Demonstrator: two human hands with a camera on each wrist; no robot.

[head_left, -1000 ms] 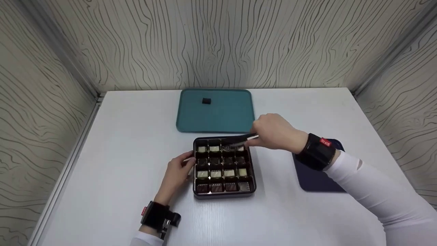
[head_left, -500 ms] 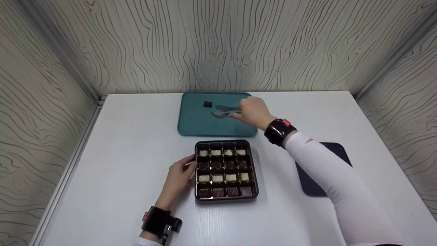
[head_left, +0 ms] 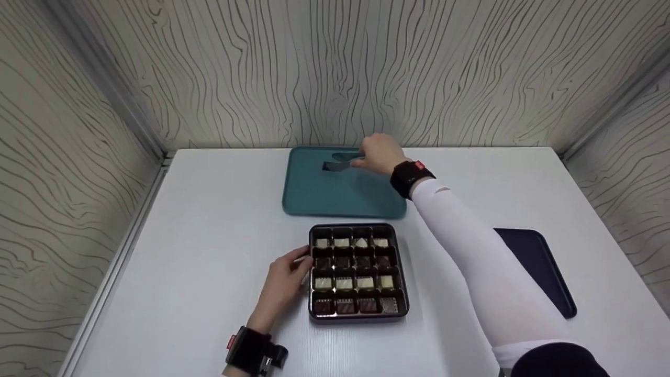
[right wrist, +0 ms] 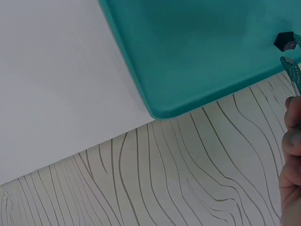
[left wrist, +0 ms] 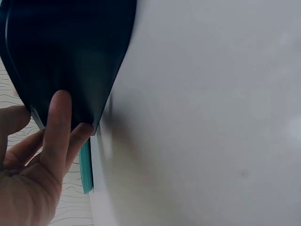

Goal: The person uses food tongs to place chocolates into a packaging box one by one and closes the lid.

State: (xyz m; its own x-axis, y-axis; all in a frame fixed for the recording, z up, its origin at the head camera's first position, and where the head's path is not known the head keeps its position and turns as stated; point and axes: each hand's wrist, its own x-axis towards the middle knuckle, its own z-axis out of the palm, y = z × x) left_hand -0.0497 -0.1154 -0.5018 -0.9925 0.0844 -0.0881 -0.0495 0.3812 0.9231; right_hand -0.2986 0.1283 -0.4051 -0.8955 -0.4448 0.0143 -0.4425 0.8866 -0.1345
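Note:
My right hand [head_left: 382, 153] grips a pair of tongs [head_left: 344, 156] over the back of the teal tray [head_left: 340, 201]. The tongs' arms are spread, one overlapping a small dark chocolate [head_left: 326, 166] and the other beyond it. In the right wrist view a perforated tong end [right wrist: 292, 73] shows beside the dark chocolate [right wrist: 283, 41]; whether they touch, I cannot tell. My left hand [head_left: 282, 280] rests its fairly straight fingers against the left wall of a chocolate box [head_left: 359, 320], thumb at the rim. White and dark chocolates [head_left: 344, 283] sit in rows of its compartments.
A dark blue tray [head_left: 542, 262] lies to the right, partly hidden beneath my right sleeve [head_left: 471, 251]. The white table [head_left: 225, 209] meets patterned walls [head_left: 251, 78] at the back and sides.
My right hand has moved the tongs from the box's back row up and leftward to the dark chocolate on the teal tray. A white chocolate now shows in that row. My left hand stays by the box.

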